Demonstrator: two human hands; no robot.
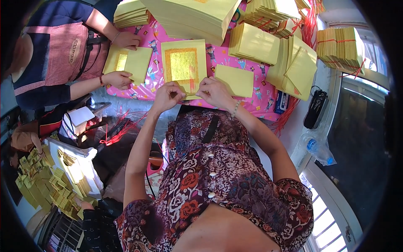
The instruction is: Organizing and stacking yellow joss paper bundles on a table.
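A yellow paper sheet [204, 50] with a gold foil square [181, 66] framed in orange lies in front of me. My left hand [168, 96] pinches the near edge of this sheet at its left corner. At the right corner of the same edge, my right hand [215, 91] has its fingertips closed on the paper. A narrow strip along that edge looks folded up between the two hands. Just right of the sheet, partly under my right hand, sits a folded yellow paper [239, 82].
The table has a pink patterned cover [157, 31]. Stacks of yellow paper [189, 19] stand at the back, and tied bundles [340, 46] at the right. To my left a co-worker's hands [119, 80] handle another foil sheet. A plastic bottle [319, 149] lies at right.
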